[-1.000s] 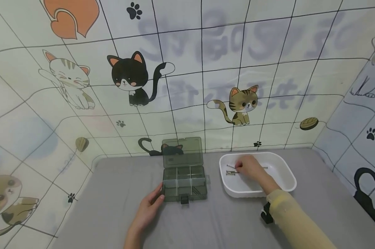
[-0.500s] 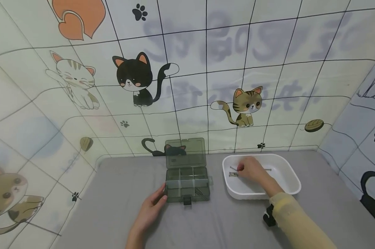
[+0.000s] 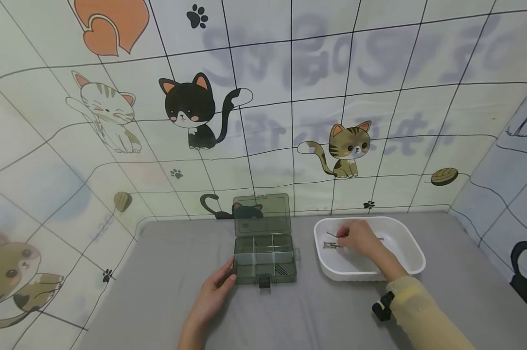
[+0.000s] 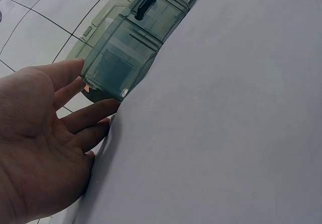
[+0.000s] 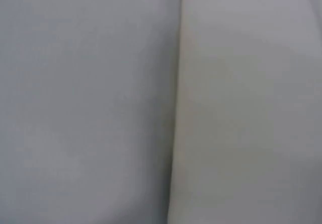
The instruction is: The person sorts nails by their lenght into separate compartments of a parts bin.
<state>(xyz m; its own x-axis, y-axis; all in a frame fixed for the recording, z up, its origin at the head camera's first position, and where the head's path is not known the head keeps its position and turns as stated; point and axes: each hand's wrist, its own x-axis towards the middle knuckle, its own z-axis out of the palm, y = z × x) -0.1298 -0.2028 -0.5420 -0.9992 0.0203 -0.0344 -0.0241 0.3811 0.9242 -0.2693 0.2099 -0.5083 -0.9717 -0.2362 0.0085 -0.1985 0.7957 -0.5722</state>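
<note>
A translucent green compartment box (image 3: 265, 262) stands with its lid (image 3: 262, 214) raised; several thin dark pieces (image 3: 282, 269) lie in its front right compartment. My left hand (image 3: 211, 294) touches the box's left side with relaxed fingers, thumb near the front corner; the left wrist view shows the fingertips against the box's end wall. Over the left half of a white tray (image 3: 414, 257), my right hand (image 3: 360, 237) pinches a thin screw (image 3: 331, 234), its end jutting left from the fingertips. More brass-coloured screws (image 3: 330, 245) lie just below it on the tray bottom.
Another screw end (image 3: 380, 238) shows right of the hand in the tray. A black wrist camera (image 3: 382, 307) hangs under the yellow sleeve (image 3: 421, 308). Behind the grey tabletop (image 3: 167, 253) rises a cat-print backdrop (image 3: 263, 121). The right wrist view shows only blurred pale surfaces.
The head view has shifted slightly, so everything sits a bit further right. My right fingers have shifted a little with the screw. My left hand stays at the box.
</note>
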